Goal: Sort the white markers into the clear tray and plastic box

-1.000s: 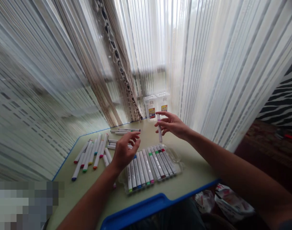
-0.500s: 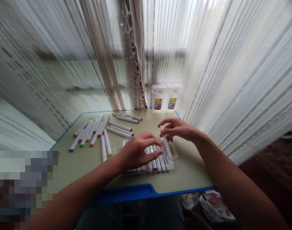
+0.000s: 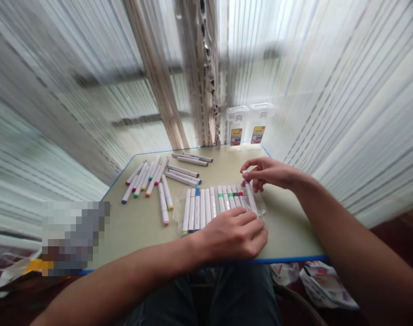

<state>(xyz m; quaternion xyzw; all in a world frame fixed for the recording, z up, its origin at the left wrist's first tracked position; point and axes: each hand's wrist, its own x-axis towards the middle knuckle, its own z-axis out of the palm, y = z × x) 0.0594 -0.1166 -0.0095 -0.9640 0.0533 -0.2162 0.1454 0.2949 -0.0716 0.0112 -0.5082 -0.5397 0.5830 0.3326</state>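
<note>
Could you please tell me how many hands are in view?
2: the left hand is over the near side of the marker case; the right hand pinches a white marker at the case's right end.

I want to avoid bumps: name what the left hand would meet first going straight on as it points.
Probably the right forearm, across the tabletop, though its height is unclear, so the left hand might pass beneath.
</note>
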